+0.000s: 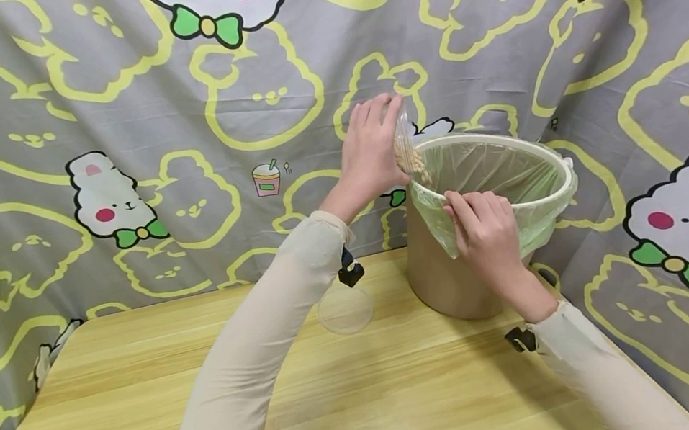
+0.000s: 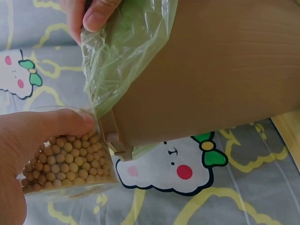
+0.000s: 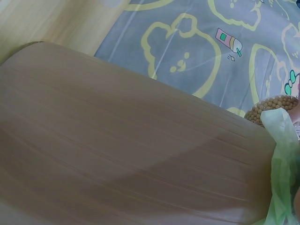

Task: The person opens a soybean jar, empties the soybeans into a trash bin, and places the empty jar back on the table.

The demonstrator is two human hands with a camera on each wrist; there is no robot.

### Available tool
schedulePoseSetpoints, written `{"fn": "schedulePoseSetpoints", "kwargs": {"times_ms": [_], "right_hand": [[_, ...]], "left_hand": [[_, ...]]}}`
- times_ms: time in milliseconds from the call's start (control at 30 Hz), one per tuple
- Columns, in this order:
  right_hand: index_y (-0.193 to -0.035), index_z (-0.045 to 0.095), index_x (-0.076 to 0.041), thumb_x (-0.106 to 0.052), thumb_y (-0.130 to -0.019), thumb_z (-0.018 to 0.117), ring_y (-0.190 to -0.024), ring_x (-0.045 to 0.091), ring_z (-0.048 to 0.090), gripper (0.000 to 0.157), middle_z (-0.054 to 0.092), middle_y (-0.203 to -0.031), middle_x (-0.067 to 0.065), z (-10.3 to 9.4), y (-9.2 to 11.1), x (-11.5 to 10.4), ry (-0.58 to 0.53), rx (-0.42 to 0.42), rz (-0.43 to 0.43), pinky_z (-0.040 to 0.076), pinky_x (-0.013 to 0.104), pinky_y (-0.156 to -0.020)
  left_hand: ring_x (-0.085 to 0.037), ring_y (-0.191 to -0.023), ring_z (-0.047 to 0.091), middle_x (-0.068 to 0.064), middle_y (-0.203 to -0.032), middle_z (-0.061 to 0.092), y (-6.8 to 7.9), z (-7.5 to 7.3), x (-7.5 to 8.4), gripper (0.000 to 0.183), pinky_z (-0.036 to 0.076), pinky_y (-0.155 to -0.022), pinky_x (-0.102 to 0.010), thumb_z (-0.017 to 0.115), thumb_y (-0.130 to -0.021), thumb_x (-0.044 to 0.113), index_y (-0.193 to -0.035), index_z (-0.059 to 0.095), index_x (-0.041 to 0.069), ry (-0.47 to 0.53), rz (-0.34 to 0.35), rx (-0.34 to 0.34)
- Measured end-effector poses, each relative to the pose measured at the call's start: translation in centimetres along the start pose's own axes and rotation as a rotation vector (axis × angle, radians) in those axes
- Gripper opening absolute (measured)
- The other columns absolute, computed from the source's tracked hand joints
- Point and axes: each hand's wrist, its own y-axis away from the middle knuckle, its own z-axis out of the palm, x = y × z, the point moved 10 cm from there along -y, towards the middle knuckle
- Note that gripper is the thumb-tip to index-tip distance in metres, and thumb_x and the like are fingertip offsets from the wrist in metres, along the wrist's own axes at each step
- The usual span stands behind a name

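My left hand (image 1: 370,150) grips a clear plastic jar (image 1: 402,120) of soybeans (image 2: 70,161), tipped over the left rim of a brown trash bin (image 1: 451,281). Beans lie at the jar's mouth, right by the rim, in the head view. A thin green bin liner (image 1: 431,214) lines the bin and folds over its outside. On the near side of the rim, my right hand (image 1: 484,229) pinches the liner's edge between thumb and fingers. The left wrist view shows the left thumb across the jar; its far side is hidden.
A round clear lid (image 1: 345,310) lies on the wooden table (image 1: 145,386), left of the bin. Behind and to the right hangs a grey curtain (image 1: 162,123) with cartoon figures, close to the bin. Black wrist mounts (image 1: 350,269) sit under both forearms.
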Motion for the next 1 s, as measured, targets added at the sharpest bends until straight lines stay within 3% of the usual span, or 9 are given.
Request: {"fn": "schedulePoseSetpoints", "kwargs": {"times_ms": [700, 1000], "right_hand": [[-0.1, 0.067, 0.001, -0.007, -0.085, 0.065, -0.066, 0.035, 0.05, 0.017, 0.058, -0.079, 0.015, 0.0, 0.1, 0.0, 0.002, 0.001, 0.004, 0.036, 0.043, -0.061], [-0.101, 0.067, 0.001, -0.007, -0.085, 0.065, -0.067, 0.035, 0.05, 0.018, 0.058, -0.078, 0.015, 0.0, 0.1, 0.0, 0.001, 0.012, 0.002, 0.037, 0.043, -0.062]], "left_hand": [[-0.02, -0.142, 0.022, -0.001, -0.152, 0.029, 0.4, -0.1, 0.9, 0.123, 0.006, -0.119, -0.034, 0.088, -0.051, 0.046, -0.149, 0.022, 0.012, 0.032, 0.062, 0.028], [-0.019, -0.144, 0.017, 0.002, -0.153, 0.028, 0.5, -0.2, 1.3, 0.112, 0.002, -0.119, -0.033, 0.084, -0.058, 0.031, -0.15, 0.022, 0.016, 0.052, 0.079, 0.04]]}}
